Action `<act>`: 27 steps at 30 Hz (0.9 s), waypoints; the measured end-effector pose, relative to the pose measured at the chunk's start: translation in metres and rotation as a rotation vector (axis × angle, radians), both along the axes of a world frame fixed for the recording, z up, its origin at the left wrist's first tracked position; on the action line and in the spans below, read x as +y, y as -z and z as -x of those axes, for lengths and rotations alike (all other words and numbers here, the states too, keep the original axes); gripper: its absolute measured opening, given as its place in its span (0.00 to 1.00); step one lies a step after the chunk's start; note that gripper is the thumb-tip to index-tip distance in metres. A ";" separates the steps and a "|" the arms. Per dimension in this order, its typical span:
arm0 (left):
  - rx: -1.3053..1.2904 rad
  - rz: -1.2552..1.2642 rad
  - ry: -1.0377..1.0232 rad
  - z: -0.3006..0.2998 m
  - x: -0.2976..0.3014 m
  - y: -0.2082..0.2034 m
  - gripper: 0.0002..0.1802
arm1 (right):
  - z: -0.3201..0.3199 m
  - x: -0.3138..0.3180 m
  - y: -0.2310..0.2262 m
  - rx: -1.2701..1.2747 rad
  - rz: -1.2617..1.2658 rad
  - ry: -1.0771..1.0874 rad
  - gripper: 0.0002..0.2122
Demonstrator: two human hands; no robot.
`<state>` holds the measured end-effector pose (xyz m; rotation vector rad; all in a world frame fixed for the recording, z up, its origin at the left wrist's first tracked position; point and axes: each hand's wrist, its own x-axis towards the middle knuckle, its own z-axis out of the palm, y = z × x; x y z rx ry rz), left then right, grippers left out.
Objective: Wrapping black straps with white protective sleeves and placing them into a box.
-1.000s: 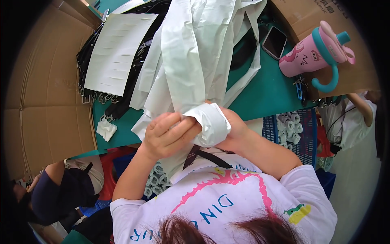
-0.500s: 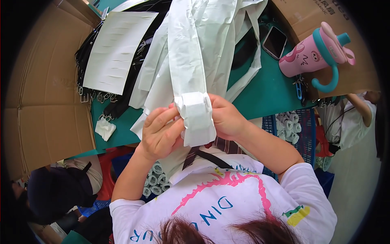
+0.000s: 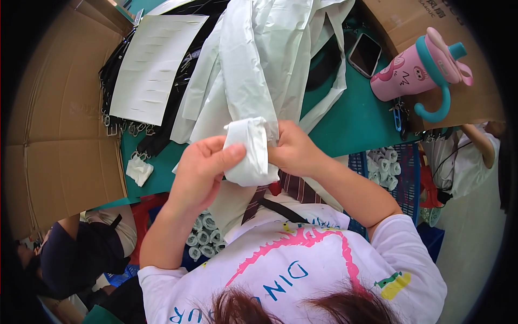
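Both hands meet just above the near edge of the green desk [image 3: 356, 116], working a tight white roll [image 3: 249, 154] of thin plastic film. The left hand [image 3: 202, 170] wraps the roll from the left, thumb laid across its front and fingers curled behind. The right hand [image 3: 291, 151] pinches the roll's right side, where it joins the long white sheet [image 3: 259, 59] that trails away toward the far side of the desk.

The film looks very light, limp and slick. It creases readily and holds no shape of its own, so the roll probably loosens the moment pressure eases. It seems best held around the rolled body with the whole palm, with a pinch at the seam where the loose sheet enters, rather than by the trailing tail, which would only slide and unwind. It is not fragile, though a hard pull could stretch or tear it.

To the far left lie a paper sheet [image 3: 154, 65] over black straps with metal clips [image 3: 127, 127]. A small white wad [image 3: 139, 170] sits near the left edge. On the right stand a pink cup with a teal handle [image 3: 418, 70] and a phone [image 3: 365, 54]. Finished rolls [image 3: 202, 240] fill a crate below.
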<state>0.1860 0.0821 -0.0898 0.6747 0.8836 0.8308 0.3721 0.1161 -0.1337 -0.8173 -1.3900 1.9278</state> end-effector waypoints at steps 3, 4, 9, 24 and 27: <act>-0.084 0.052 -0.055 0.000 0.004 0.016 0.28 | 0.000 -0.009 0.007 0.027 0.228 0.073 0.17; -0.085 0.055 -0.048 -0.004 0.001 0.024 0.28 | -0.001 -0.013 0.010 0.027 0.230 0.080 0.17; 1.067 -1.405 -0.205 -0.003 -0.009 0.049 0.37 | 0.012 -0.035 -0.005 0.538 0.687 0.264 0.13; 0.856 -1.647 -0.178 -0.003 -0.027 0.048 0.09 | 0.012 0.000 0.013 0.725 0.511 -0.158 0.31; 0.676 -1.327 -0.308 -0.012 -0.042 0.037 0.08 | 0.007 0.012 0.014 0.598 0.201 -0.251 0.32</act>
